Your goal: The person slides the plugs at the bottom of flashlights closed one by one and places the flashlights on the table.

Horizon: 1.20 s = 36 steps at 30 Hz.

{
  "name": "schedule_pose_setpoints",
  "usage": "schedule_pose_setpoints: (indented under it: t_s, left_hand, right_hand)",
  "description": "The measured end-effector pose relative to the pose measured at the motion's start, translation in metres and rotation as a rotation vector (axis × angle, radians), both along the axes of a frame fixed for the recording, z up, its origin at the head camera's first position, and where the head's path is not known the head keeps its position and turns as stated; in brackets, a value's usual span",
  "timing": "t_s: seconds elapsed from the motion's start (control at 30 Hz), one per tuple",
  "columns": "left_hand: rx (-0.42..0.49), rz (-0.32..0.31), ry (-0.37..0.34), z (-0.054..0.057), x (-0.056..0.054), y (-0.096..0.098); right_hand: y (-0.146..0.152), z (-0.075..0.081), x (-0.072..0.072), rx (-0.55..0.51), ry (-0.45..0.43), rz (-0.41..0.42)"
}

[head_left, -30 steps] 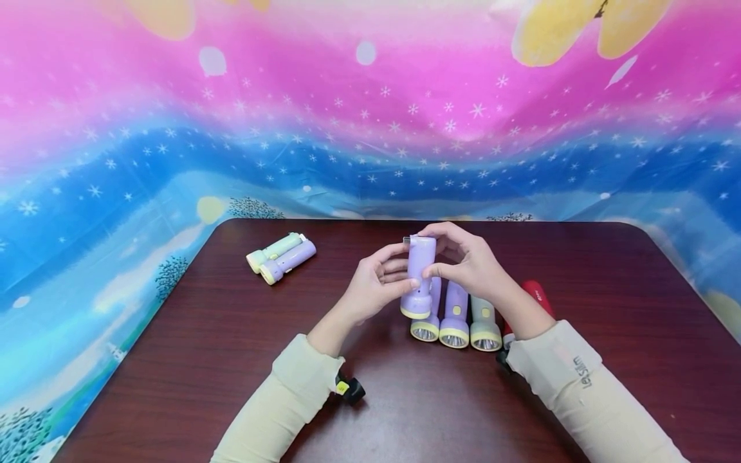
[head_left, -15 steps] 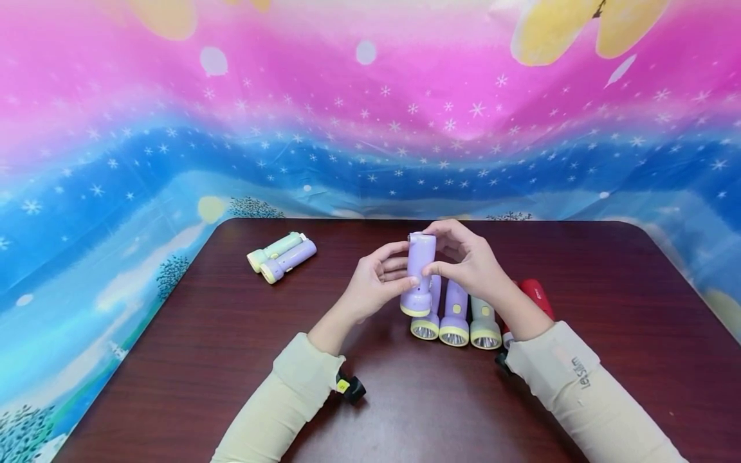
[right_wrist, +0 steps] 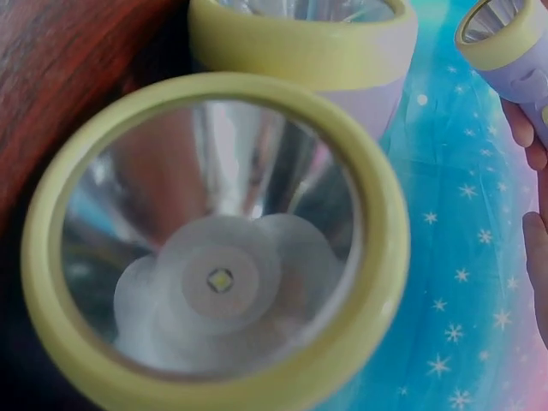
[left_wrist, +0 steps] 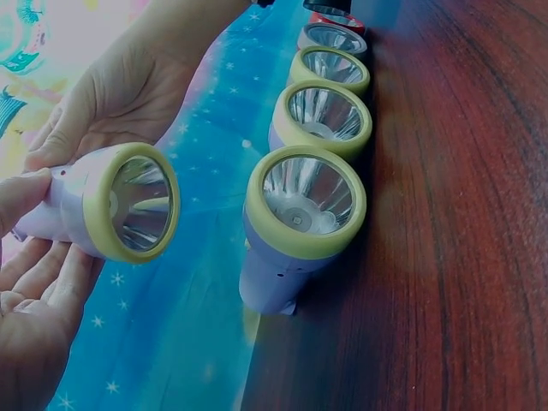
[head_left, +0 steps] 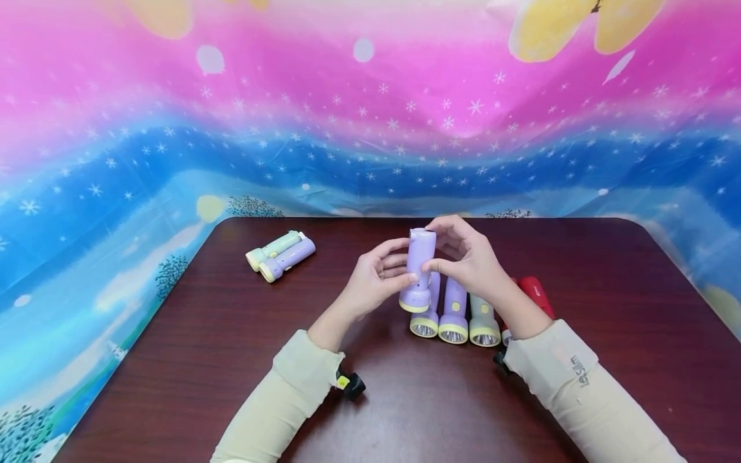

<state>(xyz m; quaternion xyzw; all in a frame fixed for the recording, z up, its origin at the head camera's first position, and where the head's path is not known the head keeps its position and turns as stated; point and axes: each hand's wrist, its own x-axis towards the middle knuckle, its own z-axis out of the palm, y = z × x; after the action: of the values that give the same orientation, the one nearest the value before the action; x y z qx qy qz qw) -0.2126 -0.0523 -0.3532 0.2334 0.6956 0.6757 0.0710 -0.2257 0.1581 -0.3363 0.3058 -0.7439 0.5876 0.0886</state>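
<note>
Both hands hold one purple flashlight with a yellow rim, raised in front of the lying row, its lens end down. My left hand grips it from the left, thumb across the lower barrel. From the other side my right hand pinches it, thumb on the barrel and fingers behind the tail end. The left wrist view shows the held flashlight's yellow rim and clear lens. Below and behind it lie two purple flashlights, one partly covered by it and another beside that.
Continuing the row to the right are a grey-green flashlight and a red one, partly hidden by the right forearm. Far left on the dark wooden table lie a pale green flashlight and a purple one. A patterned cloth hangs behind.
A small grey piece that stuck out at the held flashlight's upper left one second ago no longer sticks out. The flashlight has risen slightly in the view.
</note>
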Motion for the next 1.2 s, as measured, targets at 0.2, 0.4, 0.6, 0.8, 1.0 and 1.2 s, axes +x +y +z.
schedule_pose_setpoints:
  t_s: [0.2,0.4,0.6,0.8,1.0,1.2]
  left_hand:
    - [-0.008,0.024,0.043,-0.001,0.001,0.000]
    - [-0.059,0.079,0.106,-0.003,0.004,0.000]
    - [-0.201,0.172,0.235,-0.006,0.009,0.004]
    - [-0.283,0.275,0.306,-0.013,0.009,0.011]
    - [-0.326,0.340,0.361,-0.016,0.008,0.016]
    - [-0.348,0.391,0.376,-0.015,0.006,0.018]
  right_hand:
    - [-0.002,-0.001,0.000,-0.024,-0.007,0.000]
    - [-0.006,-0.002,0.001,-0.038,-0.018,-0.040]
    - [-0.008,-0.004,0.002,-0.038,-0.028,-0.072]
    - [-0.011,-0.006,0.001,-0.024,-0.025,-0.137]
    - [-0.015,-0.008,0.000,0.011,-0.004,-0.193]
    - [-0.020,-0.008,-0.001,0.015,-0.001,-0.198]
